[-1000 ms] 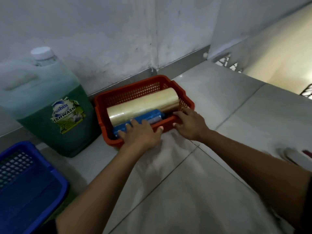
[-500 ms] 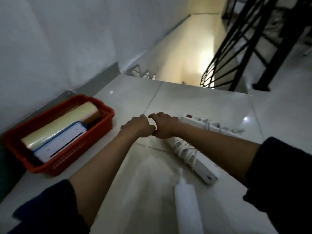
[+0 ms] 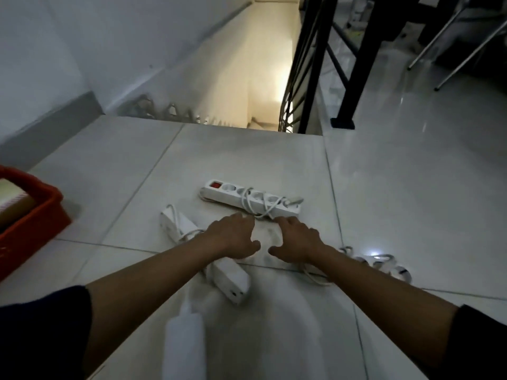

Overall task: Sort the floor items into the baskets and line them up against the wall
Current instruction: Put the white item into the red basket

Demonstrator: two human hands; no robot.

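While both hands reach out in the middle of the frame, the left hand [image 3: 234,237] and right hand [image 3: 297,239] are open and hold nothing. They hover just short of the power strip [image 3: 251,200] on the floor [image 3: 411,187], so picking it up looks like the step now. Next, the fingers need to close around it and its wrapped cord. A second strip [image 3: 229,278] lies under the left arm, a white bottle [image 3: 183,344] sits low, and the red basket [image 3: 30,226] waits at the left edge. Stairs [image 3: 260,91] drop away close behind.
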